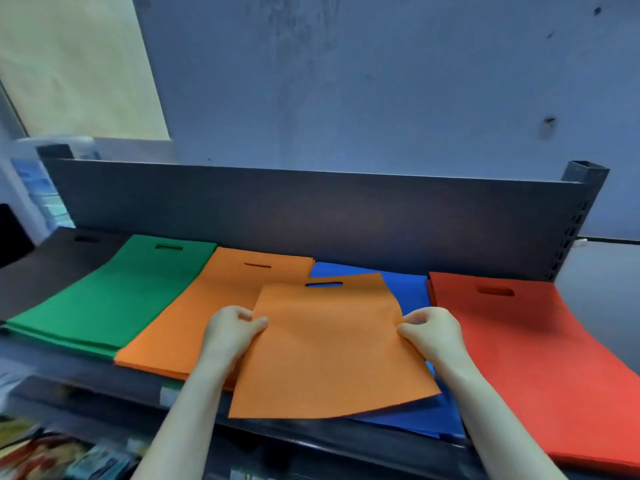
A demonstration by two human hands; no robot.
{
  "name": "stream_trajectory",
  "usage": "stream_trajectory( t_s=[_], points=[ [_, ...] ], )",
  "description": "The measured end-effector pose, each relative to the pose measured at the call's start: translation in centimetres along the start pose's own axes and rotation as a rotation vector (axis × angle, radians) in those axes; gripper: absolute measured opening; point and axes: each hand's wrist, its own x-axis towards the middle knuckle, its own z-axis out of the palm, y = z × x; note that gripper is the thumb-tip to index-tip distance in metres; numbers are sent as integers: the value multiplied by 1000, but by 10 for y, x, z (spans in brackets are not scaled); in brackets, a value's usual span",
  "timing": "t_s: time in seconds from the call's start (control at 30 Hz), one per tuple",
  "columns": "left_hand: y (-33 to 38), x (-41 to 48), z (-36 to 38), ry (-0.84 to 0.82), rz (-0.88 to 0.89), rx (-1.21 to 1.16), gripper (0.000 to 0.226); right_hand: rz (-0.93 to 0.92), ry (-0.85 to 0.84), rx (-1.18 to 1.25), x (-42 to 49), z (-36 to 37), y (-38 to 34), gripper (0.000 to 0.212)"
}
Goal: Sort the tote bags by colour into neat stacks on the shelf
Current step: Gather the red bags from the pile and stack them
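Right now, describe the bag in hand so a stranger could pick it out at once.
On the dark shelf, find the blue stack between the orange stack and red stack. Over it, the left hand and right hand pinch a single orange bag by its sides. It alone is skewed and hand-held.

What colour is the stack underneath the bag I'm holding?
Blue stack, under the orange bag; the head view shows it best.

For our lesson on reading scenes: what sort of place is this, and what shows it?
Probably a shop or stockroom: a dark metal shelf with a slotted upright carries tote bags stacked by colour, like the green stack and red stack; blurred packaged goods lie below.
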Motion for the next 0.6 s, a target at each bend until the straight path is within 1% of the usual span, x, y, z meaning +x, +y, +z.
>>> stream_trajectory(
  t_s=[0.07,0.17,0.27,0.33,0.43,0.6],
  points=[
    [-3,-5,-3,38,-13,72,26,-30,5,-18,-3,1,-3,16],
    [-4,-11,-4,59,-12,139,17,-53,-15,-21,-7,2,-8,15],
    [-6,-12,-7,68,13,256,26,-52,-28,10,-9,6,-13,14],
    [-7,-12,-10,59,19,295,27,-55,-30,30,-13,10,-15,16],
    [-9,-9,-19,84,44,283,22,-58,-8,36,-20,17,-20,18],
    [-21,13,-49,207,132,221,14,-80,30,66,-23,41,-47,17]
  ],
)
